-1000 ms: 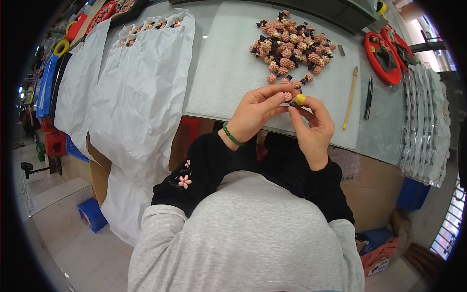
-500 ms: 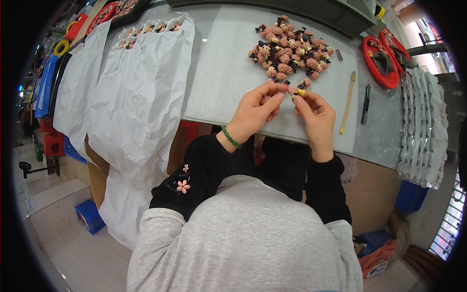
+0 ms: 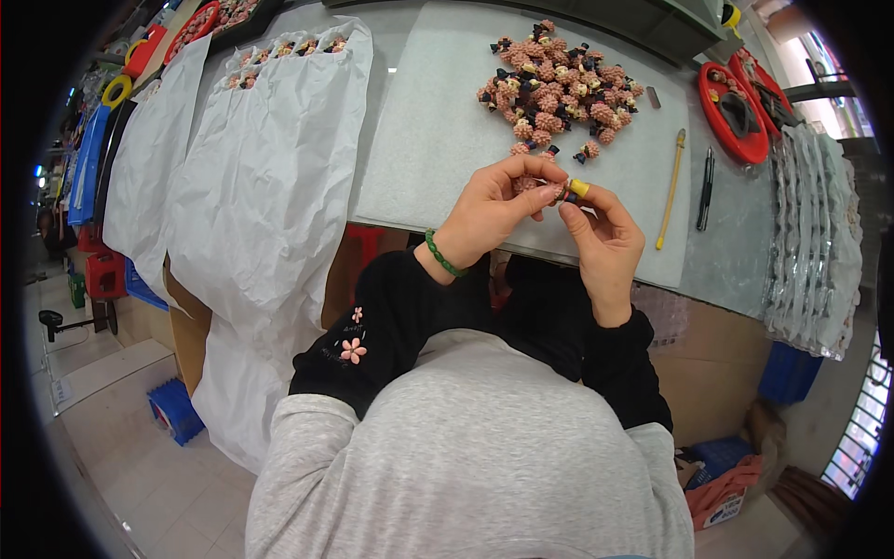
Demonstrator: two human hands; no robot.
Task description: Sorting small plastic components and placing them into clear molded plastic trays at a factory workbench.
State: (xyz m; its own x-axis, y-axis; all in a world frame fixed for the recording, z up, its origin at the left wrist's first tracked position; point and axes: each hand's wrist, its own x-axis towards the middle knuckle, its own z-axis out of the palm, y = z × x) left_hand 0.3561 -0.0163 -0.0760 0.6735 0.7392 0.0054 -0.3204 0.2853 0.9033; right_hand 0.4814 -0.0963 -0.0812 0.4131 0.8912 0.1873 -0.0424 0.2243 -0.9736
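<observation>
In front of my body, both hands meet over the near edge of the white mat. My left hand (image 3: 484, 212) is closed, pinching a small figurine (image 3: 562, 193) with pink curly hair and a dark part between thumb and index finger. Another pink knobbly piece (image 3: 524, 184) shows inside its curled fingers. My right hand (image 3: 610, 247) is curled at the same figurine, a yellow finger cover (image 3: 578, 188) on one fingertip touching it. Fingers hide most of the figurine. Just beyond lies a heap of similar figurines (image 3: 559, 88), with a single figurine (image 3: 587, 151) apart at its near side.
Right of the mat (image 3: 410, 140) lie a yellow stick-like tool (image 3: 670, 191) and a black pen (image 3: 705, 189). Red trays (image 3: 745, 149) and stacked clear plastic trays (image 3: 815, 242) stand farther right. Crumpled white sheeting (image 3: 270, 158) with figurines along its far end hangs over the left edge.
The figurine has been drawn slightly nearer and turned in my fingers, now more covered by my left hand. My right thumb has moved down, a little away from the index finger.
</observation>
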